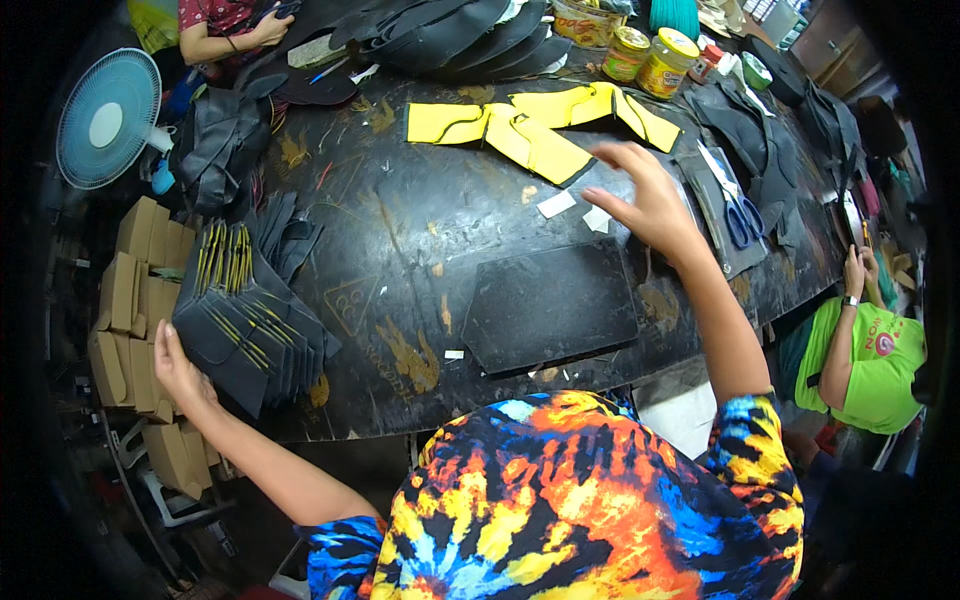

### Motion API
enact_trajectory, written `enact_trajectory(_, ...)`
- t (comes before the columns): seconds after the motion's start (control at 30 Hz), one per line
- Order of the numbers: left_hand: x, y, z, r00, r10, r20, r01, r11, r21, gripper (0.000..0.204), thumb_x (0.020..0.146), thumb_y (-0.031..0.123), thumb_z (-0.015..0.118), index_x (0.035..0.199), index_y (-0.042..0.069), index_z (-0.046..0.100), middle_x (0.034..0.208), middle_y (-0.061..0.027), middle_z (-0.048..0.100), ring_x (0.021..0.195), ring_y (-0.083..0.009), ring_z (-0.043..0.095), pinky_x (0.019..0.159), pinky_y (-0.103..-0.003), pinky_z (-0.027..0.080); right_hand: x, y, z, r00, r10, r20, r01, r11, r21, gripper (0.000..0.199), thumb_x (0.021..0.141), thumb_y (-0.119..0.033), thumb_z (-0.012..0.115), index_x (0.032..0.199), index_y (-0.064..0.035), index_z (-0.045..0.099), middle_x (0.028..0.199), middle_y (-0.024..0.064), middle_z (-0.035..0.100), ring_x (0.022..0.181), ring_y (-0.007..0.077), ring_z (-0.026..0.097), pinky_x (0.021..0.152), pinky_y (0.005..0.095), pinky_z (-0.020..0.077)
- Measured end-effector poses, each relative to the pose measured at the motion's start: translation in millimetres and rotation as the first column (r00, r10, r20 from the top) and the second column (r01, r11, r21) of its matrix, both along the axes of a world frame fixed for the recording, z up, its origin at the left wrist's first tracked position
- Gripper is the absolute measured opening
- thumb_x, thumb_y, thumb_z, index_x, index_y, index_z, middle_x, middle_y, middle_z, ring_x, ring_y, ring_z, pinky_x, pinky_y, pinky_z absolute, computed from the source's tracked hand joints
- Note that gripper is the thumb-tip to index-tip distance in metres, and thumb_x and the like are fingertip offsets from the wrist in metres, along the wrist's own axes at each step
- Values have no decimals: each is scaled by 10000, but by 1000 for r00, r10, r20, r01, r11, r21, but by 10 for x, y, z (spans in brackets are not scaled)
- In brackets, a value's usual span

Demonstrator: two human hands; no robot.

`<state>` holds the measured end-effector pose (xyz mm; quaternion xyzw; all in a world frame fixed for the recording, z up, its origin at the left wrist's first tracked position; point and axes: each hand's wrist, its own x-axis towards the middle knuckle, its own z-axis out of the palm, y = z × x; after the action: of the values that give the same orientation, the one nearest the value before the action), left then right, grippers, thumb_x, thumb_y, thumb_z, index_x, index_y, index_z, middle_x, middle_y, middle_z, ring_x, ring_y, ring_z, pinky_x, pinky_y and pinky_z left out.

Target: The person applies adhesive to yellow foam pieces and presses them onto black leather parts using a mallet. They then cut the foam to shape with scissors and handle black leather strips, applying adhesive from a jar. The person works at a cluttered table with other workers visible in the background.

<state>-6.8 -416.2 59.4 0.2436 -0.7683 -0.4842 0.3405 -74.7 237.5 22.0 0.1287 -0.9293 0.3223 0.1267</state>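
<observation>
My left hand [181, 369] is at the left edge of a fanned stack of black flat pieces [230, 330] with yellow edging. Its fingers are stretched out flat; whether it presses on the stack I cannot tell. Over the table, my right hand [648, 197] is open with thumb and fingers apart and nothing between them. Just beyond its fingers lie bent yellow strips [545, 148] with dark edges. Small white paper pieces [557, 204] sit below its thumb. A black flat board [550, 305] lies on the table in front of me.
Blue-handled scissors [742, 215] rest on a dark slab at right. Yellow-lidded jars [667, 62] and heaped black sheets [450, 40] stand at the back. A fan [108, 118] and brown cardboard boxes [135, 290] are at left. Other people work at far left and right.
</observation>
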Motion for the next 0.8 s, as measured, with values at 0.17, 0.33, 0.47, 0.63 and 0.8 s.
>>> enact_trajectory(0.17,80,326,129,950,275,147,-137,791,-596,478,1014,315,644,1429,90,569,1350,-171,566,1230,-280,562,1038,-389,457,-896,-542,-313,999,-4,-40,9,993,115,794,767,-455,824,1388,-47,544,1217,221,667,1177,386,618,1025,463,484)
enact_trajectory(0.33,38,1269,420,982,95,-164,-182,719,-671,423,1017,196,627,1416,75,556,1406,-175,546,1303,-281,538,1087,-407,429,-1157,-854,-447,997,-78,21,68,951,301,662,808,-296,733,1397,-67,536,1158,226,688,1122,397,641,969,493,509)
enact_trajectory(0.47,-241,1983,412,858,-425,-289,250,836,-488,410,1016,39,588,1417,-5,520,1428,-150,563,1320,-227,533,1101,-386,421,-1047,-854,-71,967,181,-177,-203,973,-114,471,882,23,500,1335,-32,617,1178,229,703,1109,385,675,995,406,516)
enact_trajectory(0.63,-782,2771,69,594,-801,-77,790,562,244,531,1048,381,556,1417,2,523,1347,-160,627,1242,-250,600,1038,-370,474,-522,-993,372,817,460,-349,-551,802,-231,404,913,88,563,1277,-46,676,1227,139,720,1144,292,691,1007,345,514)
enact_trajectory(0.8,-713,3329,-276,522,-606,-600,444,-408,798,364,1032,371,599,1174,47,688,1090,-122,746,925,-233,745,842,-407,619,-315,-789,324,830,411,-379,-520,816,-254,367,881,7,693,1234,-92,708,1203,135,716,1118,306,685,953,372,544)
